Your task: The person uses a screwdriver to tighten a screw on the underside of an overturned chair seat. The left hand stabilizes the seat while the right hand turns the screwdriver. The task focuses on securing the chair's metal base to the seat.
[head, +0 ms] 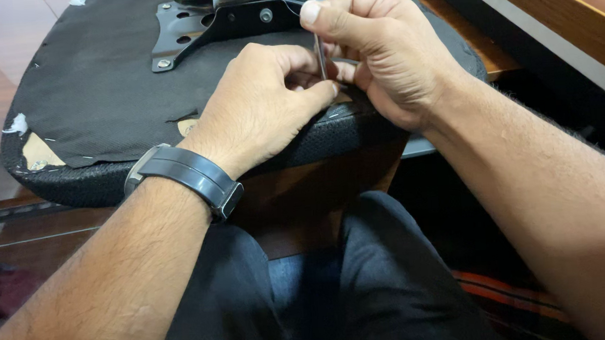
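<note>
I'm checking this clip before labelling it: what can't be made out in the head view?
- Tool: only a thin metal shaft shows; its tip is hidden behind the left hand, its handle inside the right hand.
- Seat edge where the fingers work: covered by both hands.
- Metal bracket: cut off by the top edge.
- Floor under the seat: too dark.

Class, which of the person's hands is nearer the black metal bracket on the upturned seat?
Right. The right hand lies just beside the bracket; the left hand sits lower, near the seat's edge.
</note>
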